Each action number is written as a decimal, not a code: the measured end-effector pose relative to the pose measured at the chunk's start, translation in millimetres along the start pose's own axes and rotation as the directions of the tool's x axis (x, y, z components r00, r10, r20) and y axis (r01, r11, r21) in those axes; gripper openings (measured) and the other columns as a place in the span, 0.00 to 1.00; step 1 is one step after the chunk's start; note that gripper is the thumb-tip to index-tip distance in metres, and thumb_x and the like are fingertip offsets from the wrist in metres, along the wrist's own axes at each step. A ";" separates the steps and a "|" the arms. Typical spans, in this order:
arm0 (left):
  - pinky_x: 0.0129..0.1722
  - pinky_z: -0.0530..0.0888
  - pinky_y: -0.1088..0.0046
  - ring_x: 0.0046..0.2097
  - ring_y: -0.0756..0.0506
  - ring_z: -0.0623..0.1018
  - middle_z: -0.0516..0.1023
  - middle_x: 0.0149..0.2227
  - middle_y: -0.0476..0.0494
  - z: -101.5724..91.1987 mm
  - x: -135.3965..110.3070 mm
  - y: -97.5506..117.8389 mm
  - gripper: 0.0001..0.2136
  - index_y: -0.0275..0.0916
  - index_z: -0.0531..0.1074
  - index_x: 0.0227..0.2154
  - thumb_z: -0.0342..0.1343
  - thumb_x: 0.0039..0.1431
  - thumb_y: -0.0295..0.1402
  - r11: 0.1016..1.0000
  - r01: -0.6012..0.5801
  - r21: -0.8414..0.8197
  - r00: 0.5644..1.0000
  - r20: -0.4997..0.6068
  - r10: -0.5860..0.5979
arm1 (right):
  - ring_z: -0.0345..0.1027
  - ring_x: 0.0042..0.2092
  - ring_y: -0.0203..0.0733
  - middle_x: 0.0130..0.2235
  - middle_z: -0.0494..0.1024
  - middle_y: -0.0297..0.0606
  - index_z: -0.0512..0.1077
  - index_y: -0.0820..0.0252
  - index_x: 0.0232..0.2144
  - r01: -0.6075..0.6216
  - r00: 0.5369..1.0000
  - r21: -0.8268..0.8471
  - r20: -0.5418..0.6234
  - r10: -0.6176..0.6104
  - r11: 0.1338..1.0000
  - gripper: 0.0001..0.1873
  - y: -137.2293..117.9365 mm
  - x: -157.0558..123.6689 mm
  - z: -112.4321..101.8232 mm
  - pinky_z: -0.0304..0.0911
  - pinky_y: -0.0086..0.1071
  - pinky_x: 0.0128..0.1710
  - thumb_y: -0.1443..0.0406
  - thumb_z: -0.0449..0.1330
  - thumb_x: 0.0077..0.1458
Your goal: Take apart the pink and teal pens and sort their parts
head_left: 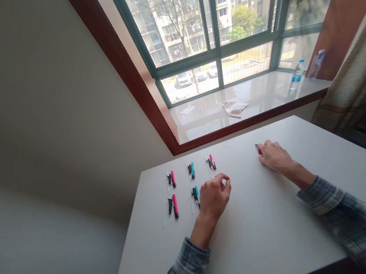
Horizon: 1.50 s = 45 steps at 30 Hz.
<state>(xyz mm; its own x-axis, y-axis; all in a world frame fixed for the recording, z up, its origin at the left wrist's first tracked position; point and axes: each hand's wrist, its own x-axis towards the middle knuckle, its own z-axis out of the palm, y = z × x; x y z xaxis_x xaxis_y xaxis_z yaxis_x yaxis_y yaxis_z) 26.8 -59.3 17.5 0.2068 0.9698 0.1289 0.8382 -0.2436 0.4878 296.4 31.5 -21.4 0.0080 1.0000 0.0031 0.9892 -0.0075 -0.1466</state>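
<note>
Several small markers lie in two rows on a white table [261,216]: pink markers [173,178] [175,206] with black ones at the left, blue ones [192,170] in the middle, a pink one [212,161] at the right. My left hand [213,196] rests at the near row's right end, fingers pinched together over something too small to make out. My right hand [273,155] lies farther right, fingers curled over a small dark object at its fingertips [257,145]. Both arms wear plaid sleeves.
A bay window sill [265,94] beyond the table holds folded paper [235,108], a small sheet [186,110] and a water bottle [297,74]. A plain wall is at the left, a curtain [354,83] at the right.
</note>
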 end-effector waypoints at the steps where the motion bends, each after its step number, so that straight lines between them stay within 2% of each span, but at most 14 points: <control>1: 0.31 0.64 0.73 0.28 0.48 0.75 0.77 0.26 0.51 -0.3 -1.6 1.2 0.10 0.45 0.79 0.39 0.53 0.67 0.37 1.000 -0.007 0.000 1.000 0.000 0.007 | 0.68 0.46 0.55 0.45 0.74 0.51 0.75 0.61 0.42 -0.043 0.999 -0.017 0.015 0.043 0.999 0.08 9.4 -1.0 -2.3 0.60 0.38 0.38 0.67 0.58 0.62; 5: 0.34 0.67 0.72 0.29 0.48 0.76 0.78 0.26 0.50 -0.4 -7.4 6.9 0.11 0.45 0.80 0.41 0.52 0.68 0.38 0.998 -0.051 0.021 0.998 0.024 0.051 | 0.71 0.44 0.54 0.42 0.78 0.47 0.74 0.58 0.41 -0.083 0.996 -0.008 0.040 0.083 0.997 0.08 29.7 -4.4 -8.1 0.59 0.37 0.38 0.65 0.58 0.60; 8: 0.33 0.66 0.72 0.29 0.48 0.76 0.78 0.27 0.49 -2.5 -7.6 8.9 0.11 0.44 0.80 0.41 0.51 0.68 0.38 0.995 -0.093 0.040 0.995 0.038 0.091 | 0.73 0.41 0.52 0.41 0.80 0.46 0.72 0.57 0.46 -0.102 0.994 0.027 0.031 0.101 0.994 0.12 28.7 -6.5 -12.0 0.58 0.36 0.36 0.64 0.58 0.60; 12: 0.32 0.65 0.73 0.28 0.49 0.75 0.77 0.26 0.50 -10.3 -1.8 6.8 0.10 0.44 0.79 0.40 0.52 0.67 0.37 0.997 -0.072 0.000 0.997 -0.029 0.072 | 0.75 0.38 0.52 0.40 0.80 0.49 0.68 0.59 0.52 -0.121 0.992 0.031 0.031 0.120 0.992 0.16 24.2 -10.2 -16.4 0.57 0.35 0.34 0.64 0.57 0.61; 16: 0.32 0.65 0.74 0.27 0.49 0.74 0.75 0.24 0.52 -17.9 8.6 6.8 0.10 0.43 0.80 0.38 0.53 0.67 0.37 0.997 -0.058 -0.048 0.995 -0.083 0.054 | 0.76 0.40 0.54 0.41 0.81 0.51 0.68 0.60 0.53 -0.084 0.995 0.007 0.045 0.084 0.996 0.18 24.0 -11.7 -17.7 0.58 0.35 0.35 0.67 0.57 0.61; 23: 0.33 0.65 0.74 0.25 0.51 0.70 0.72 0.22 0.54 -23.4 44.0 23.4 0.10 0.42 0.79 0.37 0.53 0.66 0.37 0.981 -0.156 -0.119 0.973 -0.188 0.132 | 0.76 0.43 0.53 0.43 0.81 0.49 0.73 0.59 0.50 -0.004 1.000 0.048 0.025 0.003 0.999 0.15 29.7 -7.8 -16.8 0.59 0.36 0.39 0.68 0.57 0.60; 27: 0.32 0.65 0.75 0.25 0.52 0.69 0.69 0.20 0.55 -14.6 57.1 30.4 0.10 0.41 0.79 0.36 0.54 0.65 0.38 0.951 -0.135 -0.277 0.967 -0.247 0.065 | 0.75 0.41 0.50 0.41 0.82 0.46 0.76 0.58 0.40 0.038 0.999 0.063 0.030 -0.040 0.997 0.08 32.5 -2.6 -14.9 0.59 0.35 0.39 0.65 0.57 0.62; 33: 0.29 0.63 0.75 0.24 0.52 0.66 0.67 0.20 0.55 9.1 52.3 28.9 0.11 0.40 0.79 0.35 0.56 0.64 0.40 0.872 -0.159 -0.462 0.979 -0.187 0.080 | 0.74 0.36 0.47 0.36 0.81 0.44 0.75 0.59 0.40 -0.025 1.000 0.111 -0.012 0.027 0.994 0.08 40.8 8.6 -8.3 0.57 0.33 0.34 0.65 0.61 0.57; 36: 0.28 0.63 0.75 0.23 0.52 0.65 0.66 0.20 0.55 15.9 50.6 26.1 0.10 0.40 0.79 0.34 0.57 0.64 0.40 0.850 -0.166 -0.500 0.981 -0.172 0.090 | 0.73 0.34 0.45 0.34 0.81 0.41 0.74 0.58 0.39 -0.064 0.995 0.245 -0.064 0.082 0.968 0.08 43.6 11.5 -9.2 0.57 0.33 0.33 0.64 0.61 0.56; 38: 0.28 0.63 0.75 0.24 0.52 0.65 0.67 0.21 0.54 17.6 51.4 24.1 0.10 0.40 0.79 0.35 0.57 0.64 0.39 0.827 -0.158 -0.540 0.982 -0.176 0.073 | 0.73 0.34 0.44 0.34 0.81 0.39 0.73 0.57 0.39 -0.061 0.984 0.480 -0.115 0.132 0.875 0.09 38.1 12.6 -13.1 0.60 0.33 0.34 0.62 0.63 0.56; 40: 0.28 0.63 0.76 0.26 0.52 0.65 0.68 0.25 0.52 17.4 53.5 21.7 0.09 0.40 0.79 0.37 0.59 0.63 0.39 0.788 -0.144 -0.599 0.981 -0.194 0.032 | 0.74 0.35 0.43 0.34 0.81 0.37 0.72 0.56 0.42 -0.012 0.979 0.768 -0.122 0.165 0.641 0.13 24.4 13.9 -17.7 0.64 0.32 0.33 0.61 0.65 0.54; 42: 0.28 0.64 0.76 0.27 0.53 0.65 0.68 0.28 0.52 15.8 56.6 18.5 0.09 0.40 0.78 0.39 0.62 0.60 0.39 0.722 -0.121 -0.681 0.978 -0.206 -0.030 | 0.76 0.38 0.42 0.37 0.81 0.36 0.70 0.55 0.49 0.029 0.990 0.975 -0.059 0.131 0.221 0.21 4.3 16.3 -20.0 0.70 0.32 0.35 0.60 0.67 0.54; 43: 0.28 0.64 0.77 0.28 0.53 0.65 0.68 0.29 0.52 15.0 58.2 16.4 0.11 0.40 0.78 0.40 0.64 0.59 0.40 0.668 -0.105 -0.737 0.979 -0.196 -0.063 | 0.76 0.38 0.41 0.38 0.81 0.36 0.70 0.55 0.50 0.044 0.989 0.999 -0.043 0.138 0.001 0.23 -6.7 18.0 -19.4 0.72 0.32 0.37 0.60 0.69 0.54; 45: 0.28 0.65 0.77 0.29 0.54 0.66 0.69 0.33 0.50 14.0 61.5 11.5 0.17 0.40 0.78 0.46 0.66 0.56 0.43 0.507 -0.056 -0.860 0.983 -0.136 -0.122 | 0.77 0.39 0.39 0.38 0.81 0.35 0.72 0.56 0.46 0.047 0.990 0.936 0.004 0.144 -0.348 0.22 -27.2 21.7 -14.3 0.76 0.32 0.42 0.62 0.73 0.51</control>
<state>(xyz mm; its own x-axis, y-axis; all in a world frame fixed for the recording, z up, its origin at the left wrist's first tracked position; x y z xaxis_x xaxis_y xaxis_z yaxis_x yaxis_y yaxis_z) 56.2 -2.3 19.0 0.0326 0.9823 0.1844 -0.0206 -0.1838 0.9827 271.8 53.3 -3.2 0.1498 0.9885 -0.0221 -0.4810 0.0534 -0.8751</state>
